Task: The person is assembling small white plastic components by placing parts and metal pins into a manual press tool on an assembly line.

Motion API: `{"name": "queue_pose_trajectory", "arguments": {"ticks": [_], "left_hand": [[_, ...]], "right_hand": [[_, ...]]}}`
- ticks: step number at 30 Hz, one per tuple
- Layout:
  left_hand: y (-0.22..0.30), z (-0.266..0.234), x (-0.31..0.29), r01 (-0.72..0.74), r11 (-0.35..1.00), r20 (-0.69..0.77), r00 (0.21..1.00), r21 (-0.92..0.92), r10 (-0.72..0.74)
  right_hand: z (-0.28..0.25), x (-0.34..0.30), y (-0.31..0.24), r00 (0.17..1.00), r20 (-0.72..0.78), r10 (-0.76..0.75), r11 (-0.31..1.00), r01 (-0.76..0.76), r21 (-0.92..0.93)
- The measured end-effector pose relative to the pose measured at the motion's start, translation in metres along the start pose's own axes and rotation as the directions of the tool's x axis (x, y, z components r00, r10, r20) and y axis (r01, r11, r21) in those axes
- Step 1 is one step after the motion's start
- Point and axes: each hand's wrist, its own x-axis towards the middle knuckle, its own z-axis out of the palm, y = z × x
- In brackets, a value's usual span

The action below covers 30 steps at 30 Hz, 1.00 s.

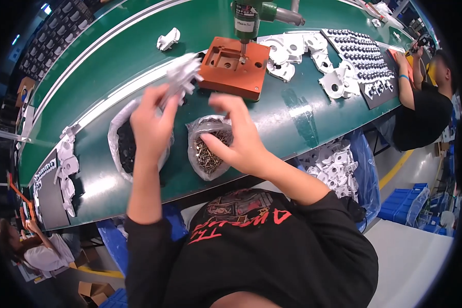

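Observation:
My left hand (154, 120) is closed on a white moulded plastic part (184, 74), smeared by motion, lifted just left of an orange fixture block (231, 82). Over a clear bag of screws (208, 154) my right hand (238, 136) hovers with thumb and fingers apart, and nothing shows between them. The tip of a green vertical screwdriving machine (245, 31) comes down onto the fixture, whose recessed pocket is bare. Left of the screws stands a second bag (126, 149) with small dark pieces, partly behind my left wrist.
White plastic parts (336, 82) lie right of the fixture, beside a dark tray (359, 56) with rows of black-and-white pieces. A lone white part (168, 39) rests at the back left. A blue-lined bin (362, 174) of white parts stands below the table edge. Co-workers (421, 108) sit at both sides.

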Motion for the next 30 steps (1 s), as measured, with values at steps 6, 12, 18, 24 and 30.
{"name": "queue_pose_trajectory", "arguments": {"ticks": [6, 12, 18, 24, 30], "left_hand": [[-0.067, 0.075, 0.078, -0.641, 0.739, 0.408, 0.744, 0.209, 0.529], [-0.078, 0.098, 0.095, -0.558, 0.807, 0.515, 0.758, 0.194, 0.400], [-0.093, 0.101, 0.093, -0.674, 0.733, 0.551, 0.649, 0.095, 0.525], [-0.090, 0.083, 0.082, -0.779, 0.473, 0.457, 0.625, 0.411, 0.633], [0.004, -0.041, 0.024, 0.111, 0.993, 0.786, 0.611, 0.034, -0.095]], "right_hand": [[0.004, -0.019, 0.004, 0.918, 0.288, -0.272, 0.893, 0.353, -0.279], [0.008, -0.025, 0.009, 0.929, 0.307, -0.208, 0.841, 0.330, -0.429], [0.010, -0.025, 0.008, 0.922, 0.334, -0.193, 0.799, 0.346, -0.491], [0.017, -0.025, 0.003, 0.918, 0.353, -0.180, 0.788, 0.350, -0.507], [0.011, -0.018, 0.004, 0.927, 0.354, -0.127, 0.770, 0.317, -0.554]]}}
